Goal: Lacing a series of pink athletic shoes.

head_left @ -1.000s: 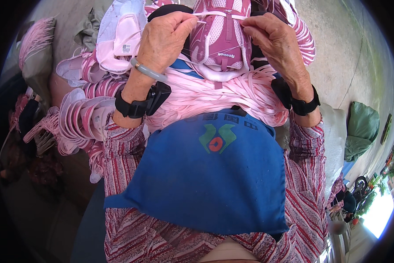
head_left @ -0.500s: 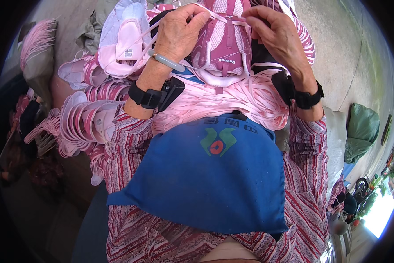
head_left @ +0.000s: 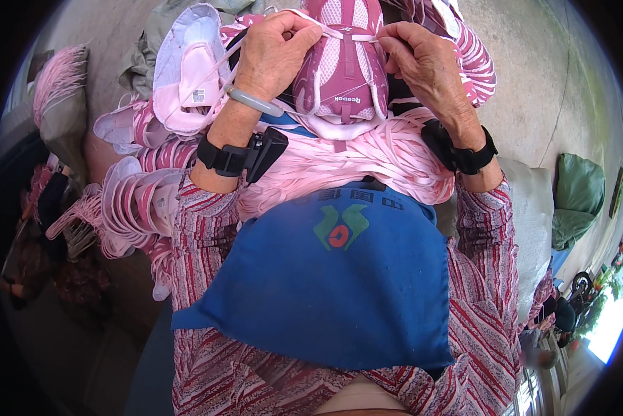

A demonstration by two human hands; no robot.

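A maroon shoe upper [head_left: 346,90] with pale pink mesh panels and white piping lies in front of me, between my two hands. Across it runs a thin pale pink shoelace [head_left: 332,32], crossed at a small maroon loop. My left hand [head_left: 273,55] pinches the lace between thumb and fingers on the left of the upper. On the other side my right hand [head_left: 422,66] is closed in a pinch on the lace's other part; its fingertips partly hide it. Below the upper, a thick bundle of pink shoelaces [head_left: 353,170] lies across my lap above the blue apron [head_left: 325,291].
Left of my hands lie a pale-lined shoe upper [head_left: 186,69] and stacked pink uppers [head_left: 134,197]. More striped uppers [head_left: 474,66] sit at the far right. A bundle of pink laces [head_left: 58,73] rests on a grey sack at left. A green sack [head_left: 576,197] stands at right.
My right hand has come slightly left and down, its fingers now pinching closer to the upper. The lace lies straighter across the upper. My left hand has shifted slightly left and down.
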